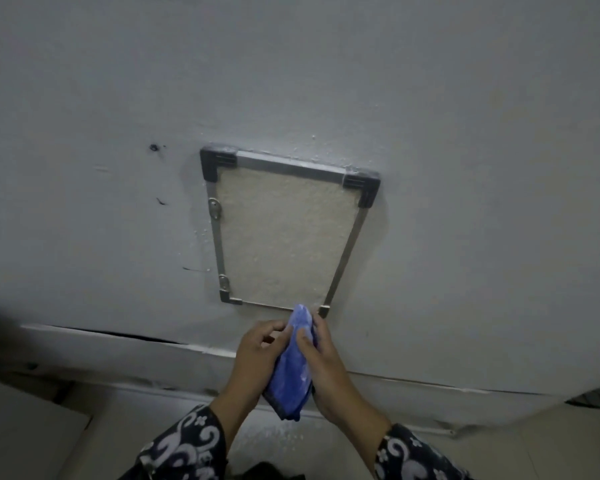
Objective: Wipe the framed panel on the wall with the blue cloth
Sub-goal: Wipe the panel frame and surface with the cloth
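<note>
A framed panel (284,233) hangs on the grey wall, with a metal frame, black plastic corners at the top and a rough beige surface. Just below its lower edge I hold a bunched blue cloth (291,368) between both hands. My left hand (257,355) grips the cloth's left side, fingers curled at its top. My right hand (323,358) wraps its right side, thumb pressed on the front. The cloth's top tip reaches the frame's bottom rail.
The wall (465,168) carries dark marks left of the panel and a long crack (118,336) along its base. Pale floor tiles (32,427) lie below, with white specks under my hands. A dark object (271,471) sits at the bottom edge.
</note>
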